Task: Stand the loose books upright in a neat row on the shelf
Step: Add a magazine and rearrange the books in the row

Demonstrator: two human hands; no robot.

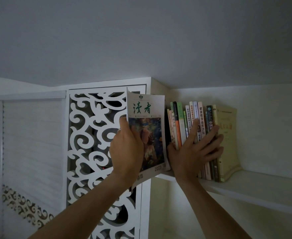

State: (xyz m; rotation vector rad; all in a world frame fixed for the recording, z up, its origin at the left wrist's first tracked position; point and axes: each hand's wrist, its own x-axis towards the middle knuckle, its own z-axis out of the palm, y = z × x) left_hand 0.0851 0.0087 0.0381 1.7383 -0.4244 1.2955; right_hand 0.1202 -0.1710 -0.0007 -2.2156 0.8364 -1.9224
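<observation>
A thin magazine (147, 109) with green characters and a painted cover is held upright in front of the shelf's left end; my left hand (126, 149) grips it by its left edge. Several books (181, 121) stand upright in a row on the white shelf (255, 185), leaning slightly. My right hand (195, 152) lies with spread, straight fingers across their spines, thumb at the row's left side. A pale yellow book (228, 135) closes the row on the right.
A white cabinet door with cut-out scrollwork (93, 144) stands left of the shelf. The shelf's back wall (271, 126) and the board run on to the right of the books. The ceiling (141, 40) is close above.
</observation>
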